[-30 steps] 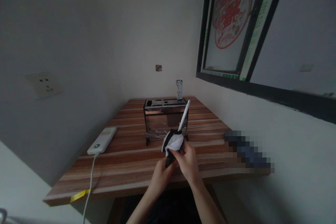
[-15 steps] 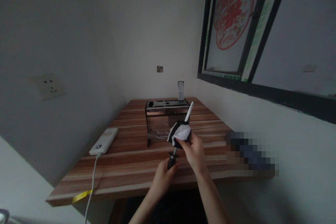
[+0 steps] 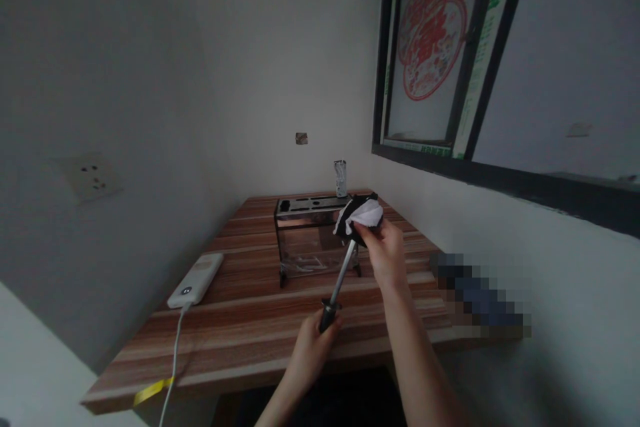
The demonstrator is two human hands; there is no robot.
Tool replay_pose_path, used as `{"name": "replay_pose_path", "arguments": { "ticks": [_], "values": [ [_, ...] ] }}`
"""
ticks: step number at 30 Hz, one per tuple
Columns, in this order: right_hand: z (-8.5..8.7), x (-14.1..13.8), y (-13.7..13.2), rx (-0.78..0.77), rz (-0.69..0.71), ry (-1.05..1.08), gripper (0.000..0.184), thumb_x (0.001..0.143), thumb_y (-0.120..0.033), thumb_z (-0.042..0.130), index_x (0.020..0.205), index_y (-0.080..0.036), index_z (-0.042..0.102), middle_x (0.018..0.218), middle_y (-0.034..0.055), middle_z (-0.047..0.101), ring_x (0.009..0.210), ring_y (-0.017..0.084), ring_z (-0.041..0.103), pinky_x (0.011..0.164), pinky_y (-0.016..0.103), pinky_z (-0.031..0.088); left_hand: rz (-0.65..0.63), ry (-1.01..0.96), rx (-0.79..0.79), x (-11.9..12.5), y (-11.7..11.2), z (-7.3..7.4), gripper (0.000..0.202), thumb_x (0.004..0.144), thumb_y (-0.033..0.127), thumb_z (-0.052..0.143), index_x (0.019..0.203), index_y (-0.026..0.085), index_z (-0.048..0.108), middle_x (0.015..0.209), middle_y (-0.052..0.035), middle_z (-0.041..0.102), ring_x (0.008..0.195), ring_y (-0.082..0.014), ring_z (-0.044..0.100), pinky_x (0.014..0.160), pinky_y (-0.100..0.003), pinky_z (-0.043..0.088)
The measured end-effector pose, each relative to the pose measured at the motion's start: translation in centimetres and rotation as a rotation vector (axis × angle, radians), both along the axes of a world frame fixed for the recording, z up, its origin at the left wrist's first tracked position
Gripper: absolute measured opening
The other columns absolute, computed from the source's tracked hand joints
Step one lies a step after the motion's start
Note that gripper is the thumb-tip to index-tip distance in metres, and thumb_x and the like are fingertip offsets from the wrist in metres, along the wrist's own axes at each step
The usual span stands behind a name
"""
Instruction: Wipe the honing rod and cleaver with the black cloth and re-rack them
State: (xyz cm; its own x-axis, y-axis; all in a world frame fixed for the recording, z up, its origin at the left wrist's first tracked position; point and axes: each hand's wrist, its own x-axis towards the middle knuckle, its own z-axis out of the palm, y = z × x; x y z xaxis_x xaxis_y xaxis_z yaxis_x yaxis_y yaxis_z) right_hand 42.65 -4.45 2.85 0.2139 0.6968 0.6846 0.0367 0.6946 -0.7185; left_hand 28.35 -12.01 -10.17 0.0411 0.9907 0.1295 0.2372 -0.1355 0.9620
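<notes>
Above the striped brown wooden surface (image 3: 240, 307), my left grip (image 3: 311, 341) grasps the black handle (image 3: 327, 317) of a slim grey metal-looking rod (image 3: 343, 273); my right grip (image 3: 388, 251) pinches a black-and-white cloth (image 3: 367, 215) at its upper end. I judge the rod stiff, light and slick, best held by the handle; the cloth, soft. Beyond stands a black-framed, clear-sided box (image 3: 300, 243), then pale walls (image 3: 270, 73).

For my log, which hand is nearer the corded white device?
Left. The left hand, on the black handle, is right of the white device; the right hand, on the cloth, is farther right.
</notes>
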Motion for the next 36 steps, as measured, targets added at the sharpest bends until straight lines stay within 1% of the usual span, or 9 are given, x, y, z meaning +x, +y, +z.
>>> {"name": "replay_pose_path", "arguments": {
  "ticks": [2, 5, 9, 14, 18, 21, 24, 30, 36],
  "values": [
    [0.7, 0.2, 0.6, 0.03, -0.016, 0.023, 0.023, 0.074, -0.035, 0.067, 0.085, -0.015, 0.069, 0.082, 0.0065, 0.073, 0.078, 0.022, 0.067, 0.072, 0.03, 0.051, -0.014, -0.003, 0.002, 0.0, 0.1, -0.2, 0.032, 0.078, 0.039, 0.051, 0.085, 0.01, 0.064, 0.062, 0.0028, 0.042, 0.059, -0.0114, 0.035, 0.055, -0.021, 0.031],
    [1.4, 0.3, 1.5, 0.07, -0.021, 0.05, 0.024, 0.074, -0.037, 0.067, 0.086, -0.016, 0.069, 0.085, 0.0064, 0.073, 0.081, 0.022, 0.067, 0.075, 0.032, 0.051, -0.011, 0.0, -0.005, 0.0, 0.2, -0.5, 0.031, 0.078, 0.039, 0.051, 0.08, 0.011, 0.063, 0.061, 0.0035, 0.04, 0.058, -0.0109, 0.034, 0.055, -0.021, 0.031],
    [1.6, 0.0, 1.9, 0.084, -0.029, 0.08, 0.025, 0.076, -0.039, 0.064, 0.086, -0.016, 0.069, 0.085, 0.0066, 0.073, 0.081, 0.022, 0.067, 0.075, 0.032, 0.051, 0.01, 0.016, 0.0, 0.0, 0.3, -0.5, 0.029, 0.076, 0.038, 0.052, 0.078, 0.011, 0.063, 0.061, 0.0034, 0.04, 0.059, -0.0114, 0.036, 0.056, -0.021, 0.032],
    [1.3, -0.3, 1.2, 0.069, -0.117, 0.079, 0.025, 0.079, -0.039, 0.061, 0.085, -0.015, 0.067, 0.081, 0.0075, 0.072, 0.08, 0.022, 0.066, 0.072, 0.03, 0.05, -0.004, 0.018, 0.011, 0.0, 0.1, -0.3, 0.03, 0.077, 0.038, 0.052, 0.081, 0.011, 0.064, 0.062, 0.0029, 0.042, 0.06, -0.0117, 0.036, 0.057, -0.021, 0.032],
    [1.1, -0.4, 0.1, 0.027, -0.102, 0.032, 0.027, 0.079, -0.039, 0.061, 0.087, -0.014, 0.067, 0.084, 0.0085, 0.073, 0.078, 0.022, 0.067, 0.07, 0.03, 0.05, -0.006, 0.025, 0.005, -0.1, 0.0, -0.1, 0.032, 0.077, 0.04, 0.052, 0.081, 0.01, 0.063, 0.062, 0.0026, 0.041, 0.06, -0.0115, 0.035, 0.057, -0.021, 0.031],
    [0.4, -0.9, -0.8, -0.038, -0.092, -0.013, 0.027, 0.077, -0.04, 0.062, 0.081, -0.014, 0.067, 0.077, 0.0087, 0.073, 0.072, 0.022, 0.067, 0.064, 0.028, 0.05, 0.017, 0.011, -0.007, 0.0, 0.0, -0.1, 0.032, 0.076, 0.04, 0.053, 0.082, 0.01, 0.063, 0.061, 0.003, 0.041, 0.058, -0.0113, 0.034, 0.055, -0.021, 0.031],
    [-0.7, -1.6, -1.7, -0.097, -0.081, -0.057, 0.025, 0.077, -0.039, 0.063, 0.077, -0.015, 0.067, 0.072, 0.0082, 0.072, 0.069, 0.022, 0.067, 0.06, 0.027, 0.049, 0.026, -0.029, -0.024, 0.0, 0.1, -0.4, 0.03, 0.076, 0.04, 0.054, 0.08, 0.011, 0.061, 0.057, 0.0049, 0.038, 0.053, -0.0101, 0.033, 0.052, -0.021, 0.03],
    [-3.3, -2.5, -3.3, -0.123, 0.054, -0.056, 0.02, 0.077, -0.035, 0.063, 0.084, -0.016, 0.067, 0.082, 0.0082, 0.073, 0.077, 0.022, 0.069, 0.069, 0.03, 0.053, 0.011, -0.076, -0.032, -0.1, 0.3, -0.7, 0.028, 0.076, 0.039, 0.054, 0.083, 0.012, 0.06, 0.055, 0.0064, 0.034, 0.05, -0.0086, 0.031, 0.048, -0.02, 0.028],
    [-5.6, -3.2, -4.2, -0.192, 0.145, -0.027, 0.02, 0.075, -0.033, 0.066, 0.086, -0.016, 0.065, 0.084, 0.0087, 0.073, 0.08, 0.024, 0.07, 0.073, 0.031, 0.055, 0.027, -0.071, -0.003, -0.1, 0.6, -1.0, 0.025, 0.076, 0.037, 0.054, 0.073, 0.013, 0.057, 0.055, 0.0056, 0.038, 0.051, -0.0083, 0.031, 0.048, -0.019, 0.027]
  ]
}}
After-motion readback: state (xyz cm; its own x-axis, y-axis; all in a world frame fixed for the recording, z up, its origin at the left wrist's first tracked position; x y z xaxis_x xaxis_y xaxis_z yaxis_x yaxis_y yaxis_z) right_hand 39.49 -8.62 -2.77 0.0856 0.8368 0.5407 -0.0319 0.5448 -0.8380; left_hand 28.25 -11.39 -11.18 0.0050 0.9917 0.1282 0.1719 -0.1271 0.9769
